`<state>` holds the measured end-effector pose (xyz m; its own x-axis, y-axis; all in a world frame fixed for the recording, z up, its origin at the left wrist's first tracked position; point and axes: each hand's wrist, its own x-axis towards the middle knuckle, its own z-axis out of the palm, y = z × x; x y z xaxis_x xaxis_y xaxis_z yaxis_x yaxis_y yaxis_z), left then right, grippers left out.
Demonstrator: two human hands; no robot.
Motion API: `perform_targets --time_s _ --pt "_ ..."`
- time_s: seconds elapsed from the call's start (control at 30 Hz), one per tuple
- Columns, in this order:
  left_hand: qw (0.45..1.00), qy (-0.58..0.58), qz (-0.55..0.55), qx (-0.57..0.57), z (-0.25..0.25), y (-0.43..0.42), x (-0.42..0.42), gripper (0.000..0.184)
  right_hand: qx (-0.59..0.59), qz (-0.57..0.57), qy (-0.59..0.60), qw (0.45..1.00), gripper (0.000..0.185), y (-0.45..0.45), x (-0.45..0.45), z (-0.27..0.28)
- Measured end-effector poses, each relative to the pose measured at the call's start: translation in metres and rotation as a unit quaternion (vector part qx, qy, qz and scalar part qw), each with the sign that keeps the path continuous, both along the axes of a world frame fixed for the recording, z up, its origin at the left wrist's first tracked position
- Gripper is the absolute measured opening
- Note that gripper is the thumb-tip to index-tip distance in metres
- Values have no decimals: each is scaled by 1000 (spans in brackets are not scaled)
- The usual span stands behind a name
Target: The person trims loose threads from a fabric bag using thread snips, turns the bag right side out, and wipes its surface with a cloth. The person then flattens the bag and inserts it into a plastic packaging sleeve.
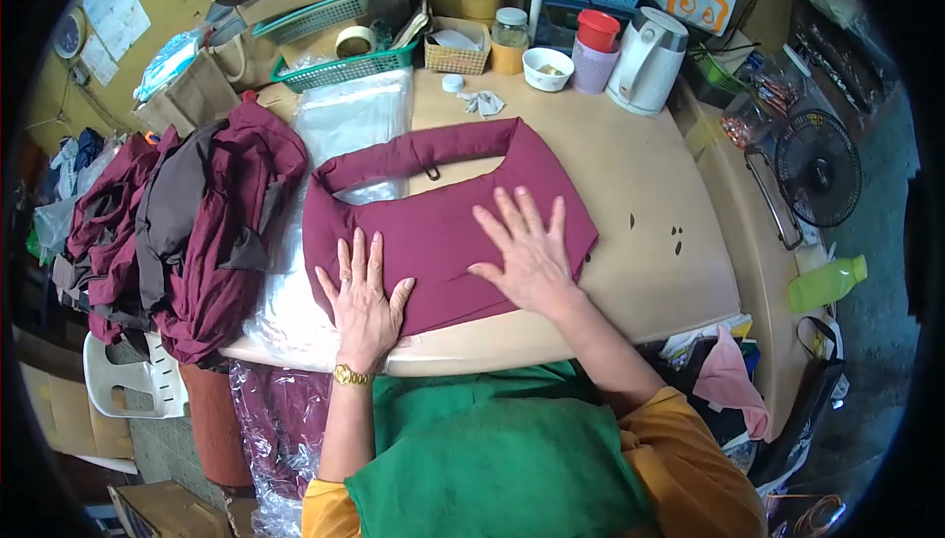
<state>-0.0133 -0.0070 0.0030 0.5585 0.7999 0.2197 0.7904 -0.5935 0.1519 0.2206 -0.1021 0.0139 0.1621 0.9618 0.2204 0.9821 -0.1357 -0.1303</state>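
Note:
A folded maroon garment lies on the tan tabletop, its raised band curving round an opening at the far side. A small dark loop shows on that band. My left hand rests flat on the garment's near left part, fingers stretched out and a gold watch on the wrist. On its right half is my right hand, palm down with fingers spread. Neither hand grips anything. Clear plastic bags lie to the left, partly under the garment.
A heap of maroon and grey garments fills the table's left side. Along the back stand a green basket, a jar, a white bowl and an electric kettle. A fan and green bottle are at right.

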Motion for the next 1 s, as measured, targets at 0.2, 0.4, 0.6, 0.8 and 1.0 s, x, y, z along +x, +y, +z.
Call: perform_targets --time_s 0.2,0.4,0.6,0.8,1.0 --pt "1000 -2 -18 -3 1 -1 -6 77 -29 -40 29 998 78 -8 16 -18" --pt "995 46 -74 -43 4 -38 -29 86 -148 -62 51 986 84 -74 -10 3" --pt "969 -212 -109 -64 64 -9 0 29 -100 -32 195 975 49 -42 13 72" --pt "961 -273 17 33 -13 78 25 18 138 -82 124 979 34 34 70 -17" --pt "940 -305 98 117 -28 110 -26 19 107 -218 38 969 49 12 116 -53"
